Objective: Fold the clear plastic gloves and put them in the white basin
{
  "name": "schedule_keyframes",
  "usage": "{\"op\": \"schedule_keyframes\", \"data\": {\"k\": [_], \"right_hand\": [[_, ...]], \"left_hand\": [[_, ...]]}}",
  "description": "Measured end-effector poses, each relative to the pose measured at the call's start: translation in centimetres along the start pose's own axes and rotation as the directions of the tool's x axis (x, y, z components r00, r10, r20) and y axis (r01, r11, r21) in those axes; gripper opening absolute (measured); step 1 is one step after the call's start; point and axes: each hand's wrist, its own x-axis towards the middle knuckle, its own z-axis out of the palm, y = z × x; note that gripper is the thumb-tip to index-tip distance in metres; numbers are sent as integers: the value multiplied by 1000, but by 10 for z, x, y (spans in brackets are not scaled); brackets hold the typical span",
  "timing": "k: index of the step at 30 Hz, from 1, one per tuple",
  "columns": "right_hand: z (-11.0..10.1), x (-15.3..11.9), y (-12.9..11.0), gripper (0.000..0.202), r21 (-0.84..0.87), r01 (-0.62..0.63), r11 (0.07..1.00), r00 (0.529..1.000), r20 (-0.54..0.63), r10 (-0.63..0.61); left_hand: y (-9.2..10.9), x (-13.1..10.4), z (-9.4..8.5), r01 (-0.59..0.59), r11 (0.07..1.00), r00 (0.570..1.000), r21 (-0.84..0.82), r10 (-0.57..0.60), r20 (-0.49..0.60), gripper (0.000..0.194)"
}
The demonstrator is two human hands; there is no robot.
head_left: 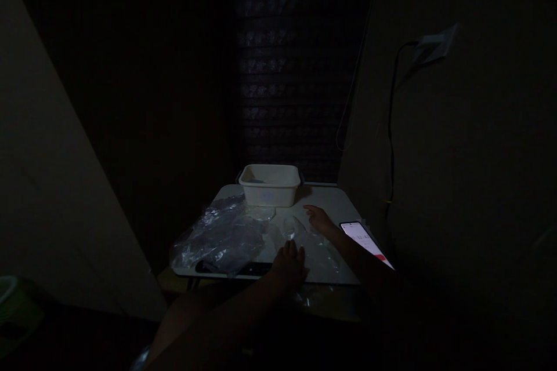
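My left hand [289, 264] lies palm down near the front edge of the small white table [333, 197], fingers apart, over a clear plastic bag [313, 243]. Farther back and to the right, my right hand [318, 219] is above the table with its index finger extended to the left and nothing visible in it. A heap of crumpled clear plastic [226, 232] covers the table's left part. At the back stands a white basin [270, 194], with something indistinct inside.
A lit phone [363, 242] lies at the table's right edge. Beyond the table is a dark blind [278, 93]. A cable hangs from a wall socket [435, 46] at right. A green container [17, 313] stands at lower left.
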Motion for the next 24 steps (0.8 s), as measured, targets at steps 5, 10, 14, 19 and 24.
{"op": "schedule_keyframes", "data": {"k": [5, 10, 14, 19, 24], "right_hand": [[-2, -14, 13, 37, -546, 247, 801, 969, 130, -210], [1, -32, 13, 35, -693, 461, 554, 886, 325, -330], [6, -30, 10, 30, -743, 349, 571, 933, 215, -290], [5, -25, 8, 29, -756, 283, 590, 956, 170, -240], [-11, -32, 11, 27, -768, 286, 573, 957, 201, -209]], "left_hand": [[1, 1, 3, 29, 999, 999, 22, -28, -20, 51], [1, 1, 4, 27, 999, 999, 31, -26, -44, 51], [1, 1, 3, 31, 999, 999, 26, -30, -34, 51], [2, 3, 4, 53, 998, 998, 16, -52, -40, 51], [5, 10, 3, 71, 997, 997, -21, -72, -37, 52]]}}
